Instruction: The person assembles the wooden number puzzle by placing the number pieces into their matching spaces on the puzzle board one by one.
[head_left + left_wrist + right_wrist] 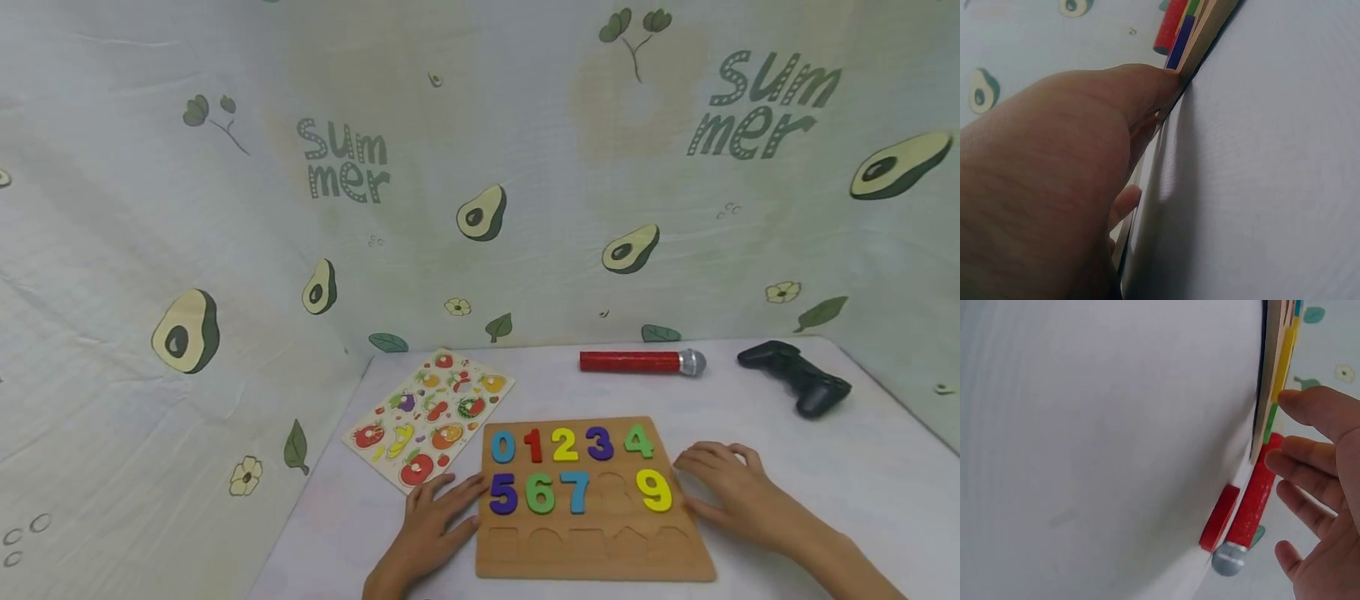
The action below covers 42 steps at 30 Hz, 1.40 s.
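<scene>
A wooden number puzzle board (596,565) lies flat on the table, bearing colored numerals 0 to 7 and 9; the slot (613,492) between 7 and 9 shows bare wood. My left hand (431,533) touches the board's left edge with thumb and fingers extended. At the opposite edge, my right hand (731,492) rests with relaxed fingers spread beside the board, gripping nothing. The right wrist view shows a small red block (1219,519) on the table beyond those fingers; in the head view it is hidden.
Behind the left hand lies a white board with fruit pictures (431,408). A red toy microphone (637,362) lies at the back of the table, and a black game controller (798,379) at the back right. A printed cloth (525,267) hangs behind the table.
</scene>
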### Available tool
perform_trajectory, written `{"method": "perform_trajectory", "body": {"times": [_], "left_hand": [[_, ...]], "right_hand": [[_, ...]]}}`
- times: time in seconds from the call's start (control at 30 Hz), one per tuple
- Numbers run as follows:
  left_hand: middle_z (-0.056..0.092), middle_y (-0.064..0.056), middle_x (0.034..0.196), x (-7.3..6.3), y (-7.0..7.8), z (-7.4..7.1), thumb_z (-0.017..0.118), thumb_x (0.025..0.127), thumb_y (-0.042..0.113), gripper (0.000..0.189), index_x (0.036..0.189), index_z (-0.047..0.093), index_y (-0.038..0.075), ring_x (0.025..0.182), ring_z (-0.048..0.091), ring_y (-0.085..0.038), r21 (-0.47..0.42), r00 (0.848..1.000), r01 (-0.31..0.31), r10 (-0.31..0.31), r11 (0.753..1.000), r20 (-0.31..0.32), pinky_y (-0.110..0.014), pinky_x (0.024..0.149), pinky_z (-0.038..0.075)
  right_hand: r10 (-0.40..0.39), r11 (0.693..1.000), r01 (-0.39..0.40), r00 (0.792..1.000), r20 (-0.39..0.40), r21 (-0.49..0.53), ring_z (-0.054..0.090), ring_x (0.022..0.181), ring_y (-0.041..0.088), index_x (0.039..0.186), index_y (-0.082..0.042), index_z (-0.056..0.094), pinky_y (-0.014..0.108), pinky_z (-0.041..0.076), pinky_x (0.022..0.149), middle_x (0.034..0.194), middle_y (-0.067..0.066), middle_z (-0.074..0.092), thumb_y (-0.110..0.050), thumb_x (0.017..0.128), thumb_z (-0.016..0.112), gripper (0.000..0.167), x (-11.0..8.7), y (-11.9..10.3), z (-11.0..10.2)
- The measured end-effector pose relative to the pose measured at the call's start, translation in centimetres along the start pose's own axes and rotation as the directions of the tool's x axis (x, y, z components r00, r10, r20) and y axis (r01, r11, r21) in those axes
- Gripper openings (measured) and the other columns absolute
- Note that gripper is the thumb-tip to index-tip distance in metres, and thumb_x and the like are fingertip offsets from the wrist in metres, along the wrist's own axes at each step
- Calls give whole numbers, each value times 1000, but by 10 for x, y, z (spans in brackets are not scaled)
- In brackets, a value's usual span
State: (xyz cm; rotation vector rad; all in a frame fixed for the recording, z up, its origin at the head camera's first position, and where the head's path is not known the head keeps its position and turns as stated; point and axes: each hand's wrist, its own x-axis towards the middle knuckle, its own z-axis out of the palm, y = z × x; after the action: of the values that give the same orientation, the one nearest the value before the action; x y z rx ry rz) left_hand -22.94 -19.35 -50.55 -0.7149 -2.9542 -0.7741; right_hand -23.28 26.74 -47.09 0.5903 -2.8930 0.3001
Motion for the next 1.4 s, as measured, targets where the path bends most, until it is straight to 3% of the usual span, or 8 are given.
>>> {"method": "perform_trajectory", "body": {"times": [0.43,1.07,1.23,1.4], "left_hand": [[42,15,154,1,-4,3,49,102,49,49,149,48,36,142,27,-35,0,1000,-11,11,1000,-14,-64,105,11],[42,17,154,1,-6,5,49,102,49,48,148,49,38,143,27,-35,3,1000,-10,10,1000,-18,-64,105,10],[43,16,153,1,-5,4,50,102,48,48,148,49,37,142,28,-35,-1,1000,-14,14,1000,-21,-64,105,11],[43,16,153,2,-5,4,50,102,48,48,148,49,36,142,28,-34,8,999,-16,16,1000,-28,-63,104,12]], "right_hand": [[71,997,-71,997,4,-20,49,116,40,113,-12,71,67,24,93,116,10,66,-31,72,88,49,-7,29,-1],[136,989,-134,990,35,-57,46,118,44,119,-6,68,71,25,92,123,18,62,-30,70,89,58,-10,48,4],[163,986,-161,985,48,-51,45,117,46,119,-2,67,71,24,93,119,19,63,-29,72,88,58,-8,50,4],[149,989,-148,989,14,-28,46,115,44,114,-5,69,70,22,93,112,15,65,-29,70,89,54,-8,52,3]]}}
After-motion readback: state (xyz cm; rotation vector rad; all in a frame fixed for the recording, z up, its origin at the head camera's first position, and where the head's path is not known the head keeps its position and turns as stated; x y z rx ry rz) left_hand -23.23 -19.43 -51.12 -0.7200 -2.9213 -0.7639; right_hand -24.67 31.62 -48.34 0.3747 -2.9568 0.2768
